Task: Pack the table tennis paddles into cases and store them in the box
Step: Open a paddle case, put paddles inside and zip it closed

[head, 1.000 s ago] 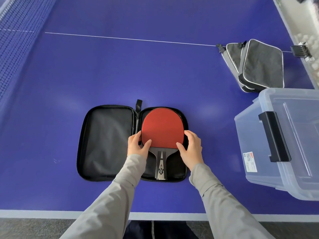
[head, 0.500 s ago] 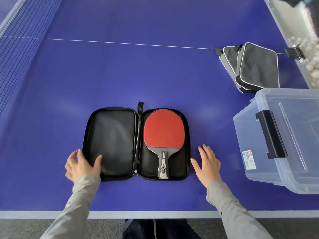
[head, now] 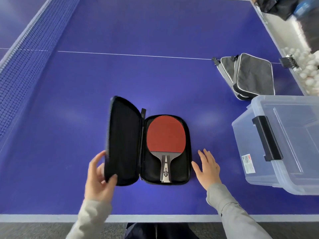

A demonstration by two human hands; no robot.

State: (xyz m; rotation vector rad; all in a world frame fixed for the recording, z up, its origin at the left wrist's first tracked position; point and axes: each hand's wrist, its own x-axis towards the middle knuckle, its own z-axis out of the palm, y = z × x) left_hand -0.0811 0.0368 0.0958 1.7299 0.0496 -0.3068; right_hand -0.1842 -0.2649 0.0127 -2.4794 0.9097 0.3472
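Left hand [head: 98,178] is gripping the near outer edge of the black case [head: 124,144]'s lid, thumb inside, fingers behind, and holding it raised toward upright. Right hand [head: 208,169] is lying flat and unclenched on the table [head: 155,80], just beside the case's right rim. Red paddle [head: 165,135] is sitting in the right half, near the table's front edge. Zipping and boxing are pending; grey cases [head: 248,75] are waiting beyond the clear box [head: 279,144] at the right edge.
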